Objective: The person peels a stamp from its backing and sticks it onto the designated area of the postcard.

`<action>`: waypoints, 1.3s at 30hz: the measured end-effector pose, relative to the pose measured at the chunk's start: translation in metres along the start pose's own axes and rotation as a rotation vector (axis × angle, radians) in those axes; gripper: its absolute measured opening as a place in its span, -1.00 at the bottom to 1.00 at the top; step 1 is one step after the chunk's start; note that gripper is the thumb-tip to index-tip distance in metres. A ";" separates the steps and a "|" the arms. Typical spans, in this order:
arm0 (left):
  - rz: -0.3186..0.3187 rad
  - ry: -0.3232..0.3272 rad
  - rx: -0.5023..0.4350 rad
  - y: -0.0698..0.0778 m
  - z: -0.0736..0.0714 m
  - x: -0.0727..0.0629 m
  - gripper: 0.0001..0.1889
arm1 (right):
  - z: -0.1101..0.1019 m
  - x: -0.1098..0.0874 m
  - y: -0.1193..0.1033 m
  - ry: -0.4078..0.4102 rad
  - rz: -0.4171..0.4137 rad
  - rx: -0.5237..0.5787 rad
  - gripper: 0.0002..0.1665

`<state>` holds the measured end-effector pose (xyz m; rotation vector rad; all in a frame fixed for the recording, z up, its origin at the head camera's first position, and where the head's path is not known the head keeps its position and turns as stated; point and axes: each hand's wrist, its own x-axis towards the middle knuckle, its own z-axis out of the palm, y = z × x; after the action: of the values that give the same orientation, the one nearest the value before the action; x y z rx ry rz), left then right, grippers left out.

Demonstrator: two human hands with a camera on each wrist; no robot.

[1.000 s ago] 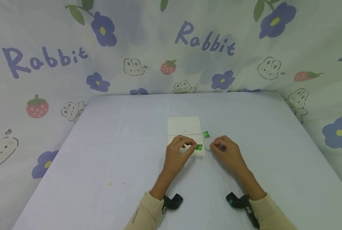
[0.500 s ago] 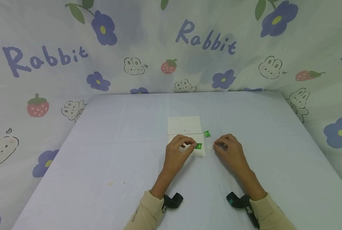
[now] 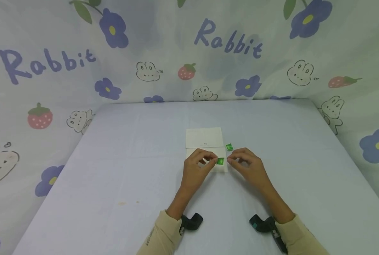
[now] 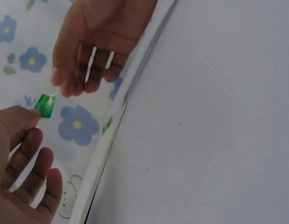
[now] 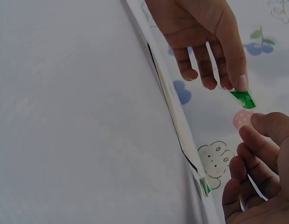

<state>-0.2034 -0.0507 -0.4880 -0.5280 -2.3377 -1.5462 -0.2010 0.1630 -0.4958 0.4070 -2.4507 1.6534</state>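
In the head view, the left hand [image 3: 193, 169] pinches a green sticker [image 3: 220, 161] above a white card [image 3: 204, 137], its free edge facing the right hand [image 3: 254, 169]. The left wrist view shows them close; in the right wrist view, whether the right fingers pinch anything cannot be told.

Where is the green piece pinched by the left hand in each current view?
Head: green piece slightly right of centre, below mid-height.
Left wrist: green piece toward the left edge, near mid-height.
Right wrist: green piece toward the right, slightly above mid-height.
Shared landmark: the left hand pinching it.
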 end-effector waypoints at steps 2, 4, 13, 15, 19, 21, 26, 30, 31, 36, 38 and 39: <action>-0.003 -0.004 -0.005 0.000 0.000 0.000 -0.91 | 0.002 0.001 -0.001 -0.015 -0.005 0.021 -0.90; -0.011 -0.010 -0.013 0.000 0.001 0.000 -0.91 | 0.003 0.001 -0.001 -0.026 -0.007 0.037 -0.91; -0.005 -0.033 -0.029 -0.001 0.004 -0.001 -0.90 | 0.007 0.001 0.001 -0.014 -0.036 0.015 -0.97; 0.001 -0.032 -0.018 -0.003 0.004 0.000 -0.89 | 0.007 0.002 0.001 -0.008 -0.027 0.011 -0.97; 0.015 -0.017 0.011 -0.007 0.002 0.004 -0.89 | 0.005 0.004 0.004 0.011 -0.007 -0.007 -0.96; 0.013 -0.005 0.026 -0.010 -0.001 0.005 -0.90 | 0.004 0.006 0.007 0.027 -0.004 -0.020 -0.95; 0.008 0.027 0.081 -0.020 -0.013 0.008 -0.91 | 0.004 0.009 0.012 0.062 0.008 -0.014 -0.95; 0.005 0.062 0.126 -0.029 -0.026 0.010 -0.90 | 0.005 0.010 0.013 0.069 0.016 0.007 -0.93; 0.006 0.068 0.133 -0.031 -0.029 0.011 -0.90 | 0.006 0.011 0.014 0.069 0.018 0.009 -0.93; 0.002 0.092 0.143 -0.041 -0.037 0.017 -0.89 | 0.005 0.012 0.015 0.078 0.033 0.019 -0.93; -0.011 0.105 0.140 -0.044 -0.039 0.020 -0.89 | 0.005 0.013 0.016 0.083 0.039 0.021 -0.93; -0.017 0.111 0.140 -0.045 -0.040 0.021 -0.89 | 0.005 0.014 0.017 0.085 0.042 0.018 -0.93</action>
<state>-0.2413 -0.1008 -0.5005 -0.3807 -2.3486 -1.3693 -0.2194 0.1628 -0.5086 0.2830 -2.4002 1.6736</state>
